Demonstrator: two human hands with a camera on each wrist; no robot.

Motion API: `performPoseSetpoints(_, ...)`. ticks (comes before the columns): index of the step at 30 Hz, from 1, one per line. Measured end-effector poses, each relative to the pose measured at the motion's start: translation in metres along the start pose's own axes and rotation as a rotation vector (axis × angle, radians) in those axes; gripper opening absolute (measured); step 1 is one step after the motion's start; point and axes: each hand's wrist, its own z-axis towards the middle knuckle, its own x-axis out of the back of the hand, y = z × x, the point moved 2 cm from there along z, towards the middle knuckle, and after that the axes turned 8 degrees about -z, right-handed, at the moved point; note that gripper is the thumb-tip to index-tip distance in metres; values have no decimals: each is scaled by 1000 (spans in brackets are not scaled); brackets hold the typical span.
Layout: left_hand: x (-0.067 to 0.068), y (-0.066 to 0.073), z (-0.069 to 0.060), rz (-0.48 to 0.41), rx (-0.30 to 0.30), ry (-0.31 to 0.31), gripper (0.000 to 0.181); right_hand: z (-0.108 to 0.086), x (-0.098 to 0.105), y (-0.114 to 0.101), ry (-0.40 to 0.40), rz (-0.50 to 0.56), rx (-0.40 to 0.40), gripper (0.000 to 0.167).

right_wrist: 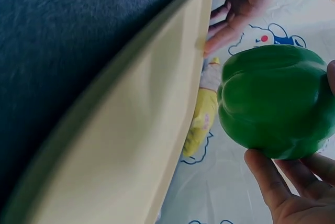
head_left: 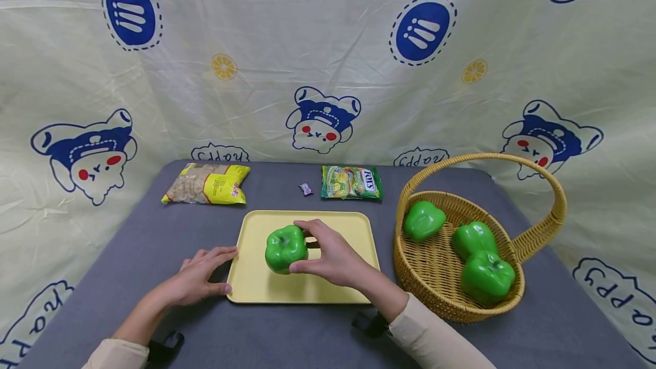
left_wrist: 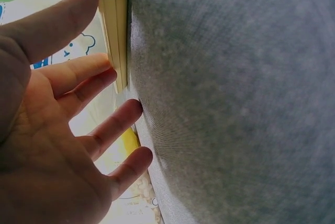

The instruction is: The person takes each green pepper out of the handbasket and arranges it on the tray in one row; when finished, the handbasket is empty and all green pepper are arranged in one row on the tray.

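A green bell pepper (head_left: 286, 249) is gripped in my right hand (head_left: 330, 252), between the thumb and the fingers. It hangs above the left half of a pale yellow tray (head_left: 328, 289); in the right wrist view a gap shows between the pepper (right_wrist: 272, 101) and the tray (right_wrist: 120, 145). My left hand (head_left: 197, 278) touches the tray's left edge with thumb and index fingertip. Its fingers are spread and fairly straight in the left wrist view, where the palm (left_wrist: 47, 150) shows and the tray's rim (left_wrist: 112, 25) meets the fingertips.
To the right stands a wicker basket (head_left: 405, 283) with a tall handle, holding a green pepper (head_left: 424, 221) and two more beside each other (head_left: 487, 278). Behind the tray lie a yellow-and-clear bag (head_left: 207, 184), a small purple packet (head_left: 306, 189) and a green snack bag (head_left: 351, 183).
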Motion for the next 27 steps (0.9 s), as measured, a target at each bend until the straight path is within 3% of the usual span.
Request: performPoseSetpoints(27, 0, 0, -1, 3, -10, 6, 70, 22, -43, -1, -83, -36, -47, 80)
